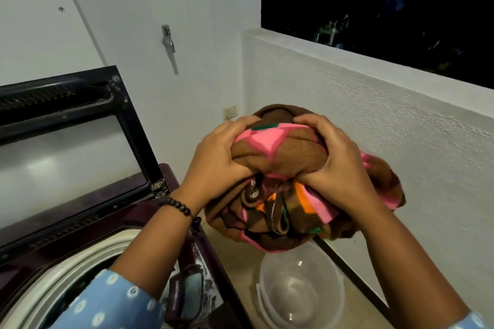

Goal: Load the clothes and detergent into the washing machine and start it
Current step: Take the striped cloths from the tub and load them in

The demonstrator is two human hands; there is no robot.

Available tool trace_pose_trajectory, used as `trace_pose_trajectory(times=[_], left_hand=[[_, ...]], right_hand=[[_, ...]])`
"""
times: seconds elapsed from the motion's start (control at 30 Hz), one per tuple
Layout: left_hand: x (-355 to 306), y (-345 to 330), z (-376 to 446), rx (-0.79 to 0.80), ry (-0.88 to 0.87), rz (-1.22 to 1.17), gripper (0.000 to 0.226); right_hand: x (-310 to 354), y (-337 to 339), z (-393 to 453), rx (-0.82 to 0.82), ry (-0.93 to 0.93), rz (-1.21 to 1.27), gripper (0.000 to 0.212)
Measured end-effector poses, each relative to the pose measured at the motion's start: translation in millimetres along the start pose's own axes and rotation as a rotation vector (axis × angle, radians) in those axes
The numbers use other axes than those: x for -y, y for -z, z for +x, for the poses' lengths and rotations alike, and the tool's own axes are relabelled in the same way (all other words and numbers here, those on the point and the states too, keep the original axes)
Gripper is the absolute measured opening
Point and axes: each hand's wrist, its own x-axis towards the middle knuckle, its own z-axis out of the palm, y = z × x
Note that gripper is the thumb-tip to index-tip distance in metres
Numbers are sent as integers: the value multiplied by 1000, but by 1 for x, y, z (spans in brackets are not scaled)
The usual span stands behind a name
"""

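My left hand (222,153) and right hand (338,161) both grip the bunched brown-and-pink fleece blanket (299,181) above the clear plastic basin (300,283), the open top-loading washing machine drum (88,262) lying down-left, nearer my left.

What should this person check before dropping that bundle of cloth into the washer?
1. Lid raised and out of the way: ok.
2. Both hands hold the bundle: ok, the left hand and right hand each have a firm grip.
3. Bundle over the drum opening: not ok, it hangs to the right, above the clear basin.
4. Room in the drum: cannot tell, the inside is dark and partly hidden by the left arm.
5. No loose ends trailing: ok, the cloth is bunched tightly.
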Motion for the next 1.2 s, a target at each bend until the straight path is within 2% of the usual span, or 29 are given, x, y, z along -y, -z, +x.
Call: trace_pose_trajectory(times=[0.1, 0.17, 0.37, 0.57, 0.73, 0.87, 1.0, 1.07, 1.1, 1.2], left_hand=[[3, -4, -2, -137, 49, -133, 63], [5, -3, -2, -205, 90, -212, 60], [-3, 11, -2, -375, 161, -436, 55], [-1, 15, -6, -489, 231, -535, 56], [0, 13, -8, -596, 279, -651, 54], [-1, 8, -10, -734, 321, -789, 42], [0, -5, -15, -827, 402, -930, 40], [2, -9, -22, -851, 433, -954, 39], [1, -11, -24, -870, 446, -951, 40], [3, -15, -31, -920, 481, -960, 40]], right_hand=[[-2, 11, 0, 178, -87, -32, 105], [-9, 19, -2, 231, -143, -22, 117], [-45, 39, -11, 315, -325, 353, 130], [-69, 22, -16, 286, -323, 580, 114], [-83, 19, -15, 343, -367, 522, 103], [-103, 15, -24, 332, -477, 557, 91], [-113, 7, -28, 185, -602, 912, 73], [-111, 5, -28, 155, -650, 1109, 52], [-111, 4, -28, 160, -667, 1170, 52], [-105, -2, -27, 289, -696, 1182, 86]])
